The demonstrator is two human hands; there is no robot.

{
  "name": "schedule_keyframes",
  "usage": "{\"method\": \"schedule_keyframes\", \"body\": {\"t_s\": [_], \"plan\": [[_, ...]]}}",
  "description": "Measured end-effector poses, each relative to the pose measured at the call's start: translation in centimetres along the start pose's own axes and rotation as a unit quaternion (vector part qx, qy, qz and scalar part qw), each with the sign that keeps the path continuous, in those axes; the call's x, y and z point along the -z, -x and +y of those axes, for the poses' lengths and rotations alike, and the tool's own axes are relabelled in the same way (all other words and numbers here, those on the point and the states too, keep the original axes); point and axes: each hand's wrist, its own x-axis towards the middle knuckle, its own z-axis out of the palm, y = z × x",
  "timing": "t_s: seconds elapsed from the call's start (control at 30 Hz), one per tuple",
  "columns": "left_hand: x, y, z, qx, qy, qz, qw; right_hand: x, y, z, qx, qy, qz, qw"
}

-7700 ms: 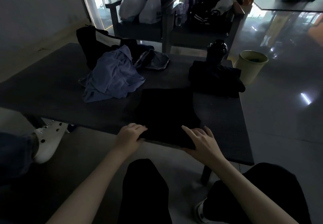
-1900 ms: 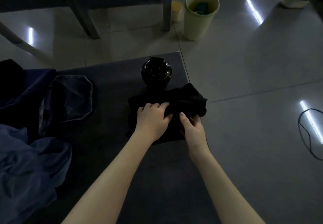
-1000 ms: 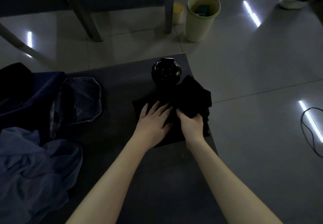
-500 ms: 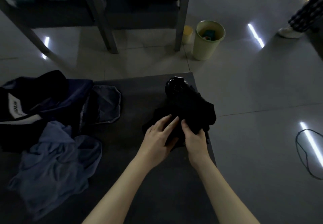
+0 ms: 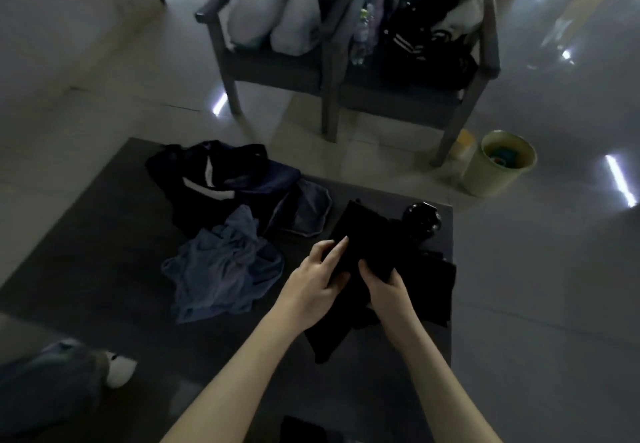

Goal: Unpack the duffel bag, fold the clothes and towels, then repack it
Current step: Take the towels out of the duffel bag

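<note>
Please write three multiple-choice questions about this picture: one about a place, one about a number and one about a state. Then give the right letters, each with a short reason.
1. Where does the pale green bin stand?
A) on a shelf
B) on the floor, near the right chair
C) inside a box

2. How many white bags are on the left chair?
A) two
B) four
C) none

3. What is the state of the black garment?
A) lying flat, untouched
B) hanging on a hook
C) held by both hands

Answers:
1 B: it stands on the tiles beside that chair's leg.
2 A: two bags lean side by side on the seat.
3 C: the left hand and the right hand hold it over the table.
</note>
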Motion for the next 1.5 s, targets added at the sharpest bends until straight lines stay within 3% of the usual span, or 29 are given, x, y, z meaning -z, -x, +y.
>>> {"method": "schedule_keyframes", "body": {"t_s": [0.33,0.7,0.93,1.13,1.23,1.5], "plan": [[8.0,1.4,-6.2,0.041,0.043,0.061,0.996,-9.6,-1.9,-2.4,0.007,0.051,-0.081,0.995],[18.1,-6.8,-18.1,-0.007,0.069,0.024,0.997,-22.2,-10.8,-4.6,0.055,0.163,-0.016,0.985],[20.6,-10.6,-21.7,0.080,0.175,0.017,0.981,-24.2,-12.9,-4.6,0.034,0.155,-0.026,0.987],[21.2,-10.9,-19.8,0.130,0.325,-0.049,0.936,-24.4,-13.6,-6.2,0.001,0.132,-0.100,0.986],[22.2,-11.1,-18.9,0.169,0.480,-0.092,0.856,-24.3,-13.6,-7.2,-0.025,0.124,-0.166,0.978],[21.1,-11.0,-19.8,0.175,0.520,-0.100,0.830,-23.7,-14.1,-7.5,-0.057,0.037,-0.211,0.975]]}}
